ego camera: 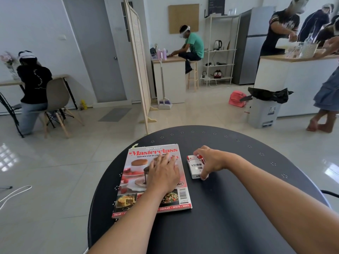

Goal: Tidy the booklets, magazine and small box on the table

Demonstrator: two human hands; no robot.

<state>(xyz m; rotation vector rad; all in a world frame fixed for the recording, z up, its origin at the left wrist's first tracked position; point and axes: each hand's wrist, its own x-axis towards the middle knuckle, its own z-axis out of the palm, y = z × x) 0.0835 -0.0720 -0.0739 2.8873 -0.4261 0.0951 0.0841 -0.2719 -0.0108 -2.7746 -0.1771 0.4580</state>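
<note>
Keep your left hand (163, 174) spread flat on the magazine (145, 180) near the table's (238, 208) left edge | right hand (209, 162) pinches the small box (194, 166) by its ends, just beside; square it parallel | count: one magazine, one box; booklets under the magazine, number unclear.

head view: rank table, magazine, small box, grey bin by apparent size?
1. round black table
2. magazine, flat under the left hand
3. grey bin, farther off, so its true size is unsure
4. small box, gripped by the right hand
</note>
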